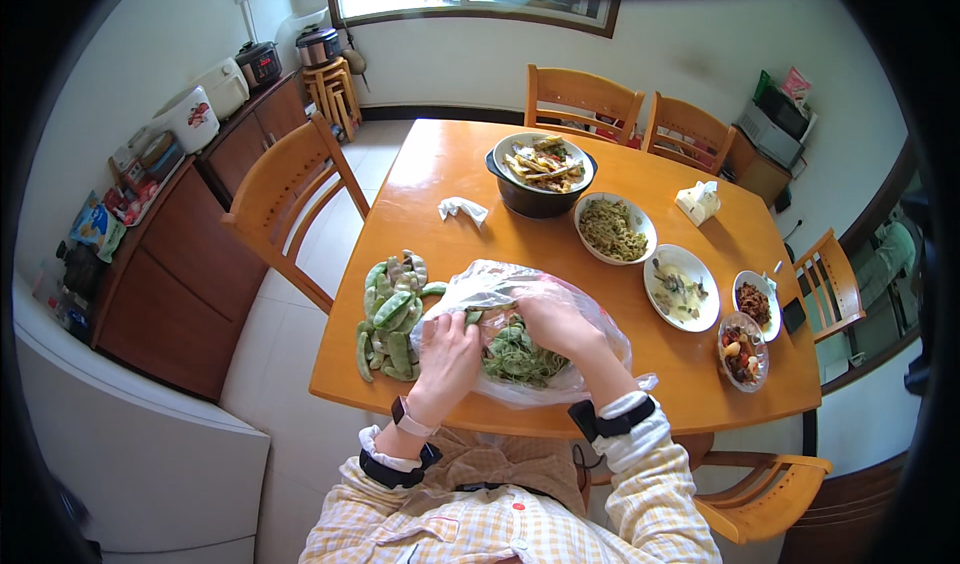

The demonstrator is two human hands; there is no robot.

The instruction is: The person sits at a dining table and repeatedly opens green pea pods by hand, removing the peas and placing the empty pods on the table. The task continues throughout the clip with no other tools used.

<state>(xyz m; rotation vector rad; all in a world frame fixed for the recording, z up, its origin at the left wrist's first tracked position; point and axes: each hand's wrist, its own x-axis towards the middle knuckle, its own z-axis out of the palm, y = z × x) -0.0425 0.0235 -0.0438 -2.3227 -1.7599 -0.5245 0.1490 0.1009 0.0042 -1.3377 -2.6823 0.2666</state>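
Observation:
A clear plastic bag [611, 324] lies spread near the front edge of the wooden table [465, 410]. Stringy green scraps [523, 358] rest on it. My left hand [450, 350] is at the bag's left side, its fingertips against the plastic and beside a green piece of pod; whether it grips anything is unclear. My right hand [551, 320] reaches over the upper middle of the bag with fingers bent down, and its fingertips are partly hidden. Left of the bag is a heap of broad green bean pods [394, 313], touching the bag's edge.
Beyond the bag stand a dark pot topped by a bowl of food [544, 163], a bowl of shredded greens [615, 229], a soup plate [681, 288] and two small dishes at right. A crumpled tissue [463, 210] and a tissue pack [698, 202] also lie there. Wooden chairs surround the table.

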